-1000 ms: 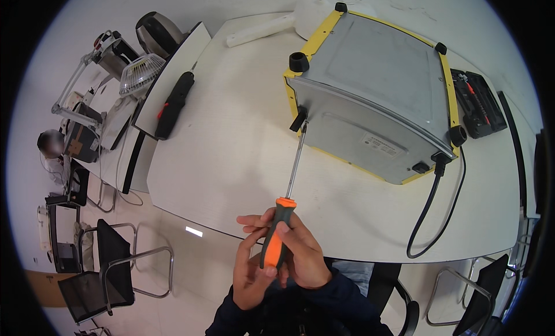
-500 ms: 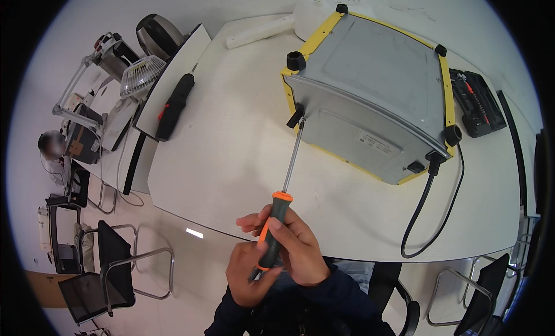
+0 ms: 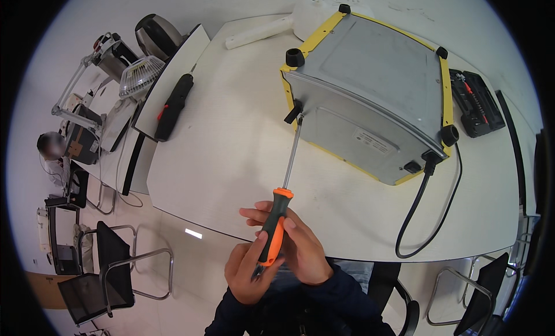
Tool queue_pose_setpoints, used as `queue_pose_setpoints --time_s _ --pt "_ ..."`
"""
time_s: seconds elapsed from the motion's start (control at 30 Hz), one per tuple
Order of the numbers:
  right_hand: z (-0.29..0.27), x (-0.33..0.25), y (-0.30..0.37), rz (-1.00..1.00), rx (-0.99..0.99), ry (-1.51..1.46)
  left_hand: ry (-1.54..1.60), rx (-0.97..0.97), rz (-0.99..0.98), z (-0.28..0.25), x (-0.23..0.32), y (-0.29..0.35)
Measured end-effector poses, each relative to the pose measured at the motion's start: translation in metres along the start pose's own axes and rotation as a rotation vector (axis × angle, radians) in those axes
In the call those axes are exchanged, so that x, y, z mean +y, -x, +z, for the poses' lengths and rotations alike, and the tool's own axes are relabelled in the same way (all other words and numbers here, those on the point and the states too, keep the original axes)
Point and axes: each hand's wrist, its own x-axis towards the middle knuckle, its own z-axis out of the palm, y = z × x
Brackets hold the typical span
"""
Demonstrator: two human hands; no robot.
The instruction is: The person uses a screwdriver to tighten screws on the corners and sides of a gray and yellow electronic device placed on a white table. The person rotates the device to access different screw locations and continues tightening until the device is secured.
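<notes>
A long screwdriver (image 3: 277,220) with a dark green and orange handle is held in both my hands. My left hand (image 3: 245,272) grips the butt end of the handle between thumb and fingers. My right hand (image 3: 300,249) wraps the handle from the other side, with some fingertips showing beyond it. The shaft points away from me, its tip at a small fitting beside a black knob (image 3: 293,112) on the side of a grey metal box (image 3: 341,122) with yellow edges. That box lies tipped, black round feet showing at its corners.
A black power cord (image 3: 413,223) loops from the box's right side. An open tool case (image 3: 478,105) lies at the right; a black electric screwdriver (image 3: 174,108) lies at the left. Behind stands a white thing with a long handle (image 3: 260,34). A person (image 3: 55,157) sits far left near chairs (image 3: 118,255).
The screwdriver handle has turned about its axis, so more orange now faces up. My fingers have shifted on it. The box has moved very slightly left.
</notes>
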Motion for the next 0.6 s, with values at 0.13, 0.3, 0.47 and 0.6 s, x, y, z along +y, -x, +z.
queue_pose_setpoints --time_s 0.13,0.3,0.47,0.6 --pt "0.001 -0.015 0.014 -0.103 0.115 0.452 0.011 0.065 0.018 0.001 -0.001 -0.006" --pt "0.015 -0.052 0.013 -0.643 0.293 1.332 0.009 0.076 0.020 -0.002 -0.003 -0.007" --pt "0.019 -0.096 -0.005 -0.994 0.613 2.006 0.072 0.050 -0.026 0.001 -0.004 -0.003" --pt "0.008 -0.099 -0.017 -0.920 0.765 2.199 0.744 -0.030 -0.482 -0.002 0.004 -0.005"
